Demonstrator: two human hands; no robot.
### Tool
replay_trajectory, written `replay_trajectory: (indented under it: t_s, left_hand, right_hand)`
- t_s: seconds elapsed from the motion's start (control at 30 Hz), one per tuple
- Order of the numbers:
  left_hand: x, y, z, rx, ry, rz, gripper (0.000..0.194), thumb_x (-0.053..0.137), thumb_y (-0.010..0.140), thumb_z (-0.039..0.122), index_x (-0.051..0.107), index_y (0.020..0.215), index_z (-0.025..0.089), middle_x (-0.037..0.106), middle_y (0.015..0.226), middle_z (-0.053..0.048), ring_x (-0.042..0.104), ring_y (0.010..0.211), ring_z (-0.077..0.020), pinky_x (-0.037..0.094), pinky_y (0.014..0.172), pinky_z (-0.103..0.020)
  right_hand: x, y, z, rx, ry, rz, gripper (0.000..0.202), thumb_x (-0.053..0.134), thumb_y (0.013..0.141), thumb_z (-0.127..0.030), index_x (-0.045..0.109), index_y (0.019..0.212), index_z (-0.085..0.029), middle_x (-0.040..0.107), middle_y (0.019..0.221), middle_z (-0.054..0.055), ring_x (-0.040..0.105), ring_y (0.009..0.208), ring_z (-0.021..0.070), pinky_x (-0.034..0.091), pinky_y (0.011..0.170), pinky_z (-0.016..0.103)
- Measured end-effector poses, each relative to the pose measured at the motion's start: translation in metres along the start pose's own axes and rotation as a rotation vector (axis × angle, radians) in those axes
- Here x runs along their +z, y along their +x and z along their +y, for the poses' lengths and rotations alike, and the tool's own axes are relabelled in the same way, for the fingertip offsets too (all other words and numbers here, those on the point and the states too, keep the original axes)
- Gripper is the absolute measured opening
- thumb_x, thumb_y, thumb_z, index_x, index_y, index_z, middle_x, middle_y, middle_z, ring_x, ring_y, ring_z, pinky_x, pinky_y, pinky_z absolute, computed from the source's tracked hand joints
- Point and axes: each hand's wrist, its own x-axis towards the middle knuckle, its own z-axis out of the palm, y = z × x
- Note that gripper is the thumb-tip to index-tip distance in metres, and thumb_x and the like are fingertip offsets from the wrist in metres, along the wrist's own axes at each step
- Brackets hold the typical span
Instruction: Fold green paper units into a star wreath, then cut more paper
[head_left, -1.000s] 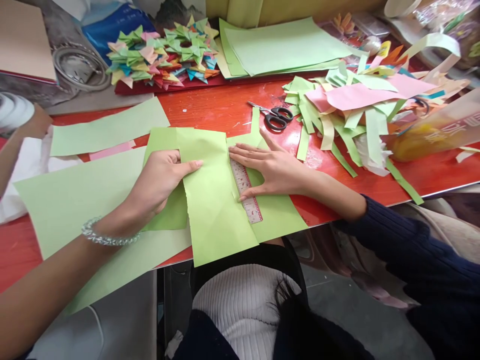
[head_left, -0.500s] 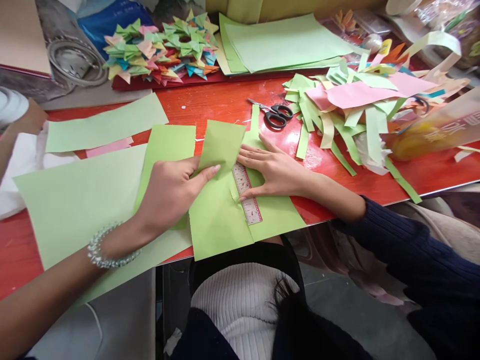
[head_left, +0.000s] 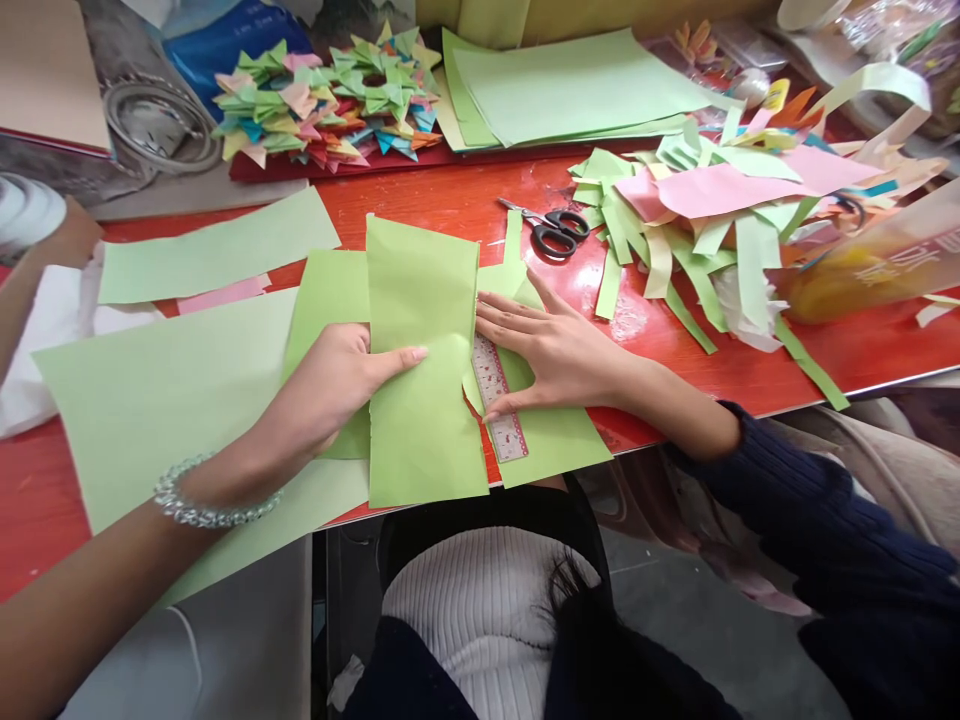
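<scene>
My left hand [head_left: 330, 385] grips a bright green sheet of paper [head_left: 420, 420] by its left side, thumb on top and fingers underneath. Along its right side the sheet has come away from another green piece [head_left: 555, 440], with red table showing in a gap near the front. A patterned ruler [head_left: 500, 400] with a pink edge lies on that right piece. My right hand [head_left: 559, 350] presses down there, fingers spread, its thumb on the ruler and its fingertips by the ruler's far end.
Scissors [head_left: 556, 232] with black handles lie behind my right hand, beside a heap of paper strips [head_left: 697, 230]. Pale green sheets [head_left: 180, 400] spread at left. At the back are folded paper rings [head_left: 322, 100] and a paper stack [head_left: 570, 85]. Another person's arm [head_left: 45, 255] shows at left.
My left hand has drawn the green sheet slightly left, and its raised far part now lies flatter. A gap has opened beside the ruler. My right hand stays pressed in place.
</scene>
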Motion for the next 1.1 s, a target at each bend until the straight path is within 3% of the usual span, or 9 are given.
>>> replay_trajectory:
  t_s: [0.2,0.3,0.5,0.77,0.87,0.93,1.03,1.1]
  left_hand:
    - [0.004,-0.007,0.004,0.024,0.004,0.008,0.027,0.075,0.072,0.037,0.075,0.094,0.021,0.075,0.094,-0.005,0.072,0.079,-0.0256,0.062,0.064,-0.033]
    - [0.008,-0.016,0.010,0.100,0.153,0.009,0.019,0.070,0.078,0.038,0.076,0.088,0.023,0.076,0.086,-0.002,0.071,0.075,-0.0231,0.057,0.057,-0.027]
    - [0.013,-0.030,0.020,0.335,0.459,-0.022,0.020,0.059,0.088,0.036,0.076,0.099,0.032,0.073,0.107,0.007,0.069,0.096,-0.0186,0.054,0.082,-0.024]
    - [0.016,-0.038,0.020,0.439,0.566,-0.051,0.022,0.056,0.090,0.031,0.074,0.102,0.031,0.074,0.107,0.006,0.069,0.094,-0.0158,0.053,0.080,-0.021]
    - [0.016,-0.036,0.025,0.356,0.456,-0.097,0.025,0.060,0.082,0.025,0.074,0.102,0.028,0.072,0.112,0.005,0.067,0.105,-0.0177,0.053,0.089,-0.022]
    - [0.013,-0.032,0.024,0.227,0.355,-0.079,0.029,0.065,0.076,0.026,0.073,0.104,0.026,0.071,0.115,0.003,0.066,0.107,-0.0204,0.054,0.089,-0.024]
    - [0.008,-0.024,0.015,0.020,0.218,-0.075,0.025,0.071,0.073,0.035,0.074,0.096,0.026,0.075,0.100,0.000,0.072,0.087,-0.0234,0.059,0.069,-0.027]
    - [0.006,-0.020,0.009,-0.046,0.148,-0.079,0.028,0.075,0.070,0.036,0.074,0.096,0.025,0.076,0.093,-0.003,0.072,0.080,-0.0258,0.059,0.059,-0.029]
  right_hand:
    - [0.001,-0.003,-0.004,0.016,0.003,-0.009,0.086,0.048,0.083,-0.070,0.042,0.144,-0.010,0.041,0.149,0.016,0.038,0.139,0.0330,-0.001,0.119,0.059]
    - [0.000,-0.002,-0.004,0.024,0.015,-0.007,0.085,0.051,0.081,-0.070,0.043,0.144,-0.013,0.044,0.148,0.014,0.040,0.138,0.0341,0.001,0.118,0.060]
    - [-0.002,-0.002,-0.004,0.014,0.019,-0.034,0.090,0.053,0.082,-0.068,0.028,0.151,-0.016,0.033,0.154,0.011,0.033,0.142,0.0319,0.001,0.119,0.058]
    - [0.003,-0.003,0.003,-0.018,-0.011,-0.037,0.081,0.046,0.088,-0.061,0.025,0.151,-0.015,0.030,0.155,0.011,0.032,0.143,0.0275,-0.005,0.118,0.056]
    - [0.003,-0.004,0.004,-0.050,-0.002,-0.040,0.067,0.039,0.095,-0.050,0.024,0.151,-0.016,0.030,0.156,0.010,0.031,0.144,0.0251,-0.004,0.118,0.057]
    - [0.002,-0.004,0.003,-0.036,0.011,-0.027,0.071,0.043,0.092,-0.054,0.029,0.150,-0.015,0.034,0.154,0.012,0.033,0.142,0.0276,-0.002,0.118,0.058]
    - [0.000,-0.003,-0.002,0.030,0.025,-0.016,0.079,0.051,0.083,-0.067,0.047,0.140,-0.012,0.049,0.144,0.015,0.043,0.136,0.0335,0.002,0.118,0.060]
    - [-0.001,-0.002,-0.005,0.040,0.031,-0.010,0.078,0.050,0.081,-0.069,0.053,0.135,-0.013,0.052,0.142,0.014,0.045,0.134,0.0338,0.002,0.118,0.060]
